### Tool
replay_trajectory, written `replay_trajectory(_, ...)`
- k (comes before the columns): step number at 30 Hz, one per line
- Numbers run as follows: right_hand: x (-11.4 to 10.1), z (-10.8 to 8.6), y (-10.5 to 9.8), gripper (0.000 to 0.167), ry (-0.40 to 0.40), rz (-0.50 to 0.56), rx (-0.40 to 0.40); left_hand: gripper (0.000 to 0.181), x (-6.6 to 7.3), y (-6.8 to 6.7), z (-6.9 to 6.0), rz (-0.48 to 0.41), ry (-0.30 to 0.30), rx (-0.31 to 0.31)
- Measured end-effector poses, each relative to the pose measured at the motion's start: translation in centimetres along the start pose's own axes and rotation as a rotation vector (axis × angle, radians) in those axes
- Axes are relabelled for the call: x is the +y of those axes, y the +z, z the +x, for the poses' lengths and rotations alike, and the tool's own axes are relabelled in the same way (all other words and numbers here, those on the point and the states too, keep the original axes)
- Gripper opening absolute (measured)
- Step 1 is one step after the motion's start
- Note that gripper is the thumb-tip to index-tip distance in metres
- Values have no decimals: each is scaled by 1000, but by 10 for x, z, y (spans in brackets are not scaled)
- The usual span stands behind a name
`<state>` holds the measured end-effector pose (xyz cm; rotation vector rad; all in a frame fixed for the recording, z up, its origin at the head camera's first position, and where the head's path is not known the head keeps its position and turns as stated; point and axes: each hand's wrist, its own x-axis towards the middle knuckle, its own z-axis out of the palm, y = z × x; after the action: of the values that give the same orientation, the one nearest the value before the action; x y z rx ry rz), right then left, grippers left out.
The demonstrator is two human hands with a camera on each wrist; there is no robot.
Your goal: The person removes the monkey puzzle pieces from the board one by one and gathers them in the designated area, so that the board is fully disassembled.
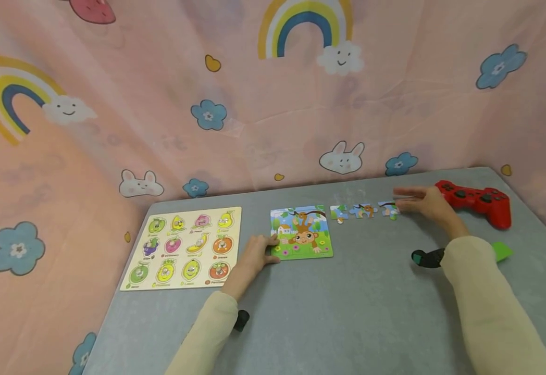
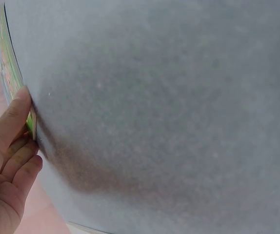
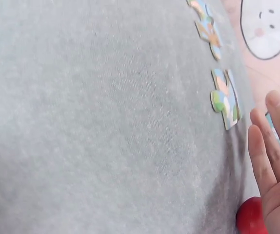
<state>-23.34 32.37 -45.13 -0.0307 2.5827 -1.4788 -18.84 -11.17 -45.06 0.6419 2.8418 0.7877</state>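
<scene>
A square monkey jigsaw puzzle (image 1: 303,237) lies flat on the table. My left hand (image 1: 256,251) holds it at its lower left corner, thumb along the near edge and fingers at the left side, which the left wrist view shows close up. To the puzzle's right, three loose jigsaw pieces lie in a row: a left piece (image 1: 338,212), a middle piece (image 1: 364,211) and a right piece (image 3: 226,100). Beside the right piece hovers my right hand (image 1: 423,204), fingers extended and nothing held. The right wrist view shows a gap between its fingertips and that piece.
A cream fruit puzzle board (image 1: 186,247) lies left of my left hand. A red game controller (image 1: 476,200) sits at the back right, just past my right hand. Something bright green (image 1: 503,251) shows behind my right sleeve. A patterned pink curtain (image 1: 273,104) hangs along the table's back edge.
</scene>
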Motion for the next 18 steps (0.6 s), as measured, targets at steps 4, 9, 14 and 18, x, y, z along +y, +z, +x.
replay_trajectory(4,-1,-5,6,61,-23,123,-17,48,-1,0,-1,-12,-2,-7)
replay_trajectory(9,-6,-7,22,57,-86,221,-66,48,-1,0,-1,-15,1,-3)
replay_trajectory(14,-15,-5,39,55,-109,183,-53,48,-1,0,-1,-26,5,-4)
replay_trajectory(18,-26,-1,51,53,-141,200,-88,48,-1,0,-1,-36,1,-6)
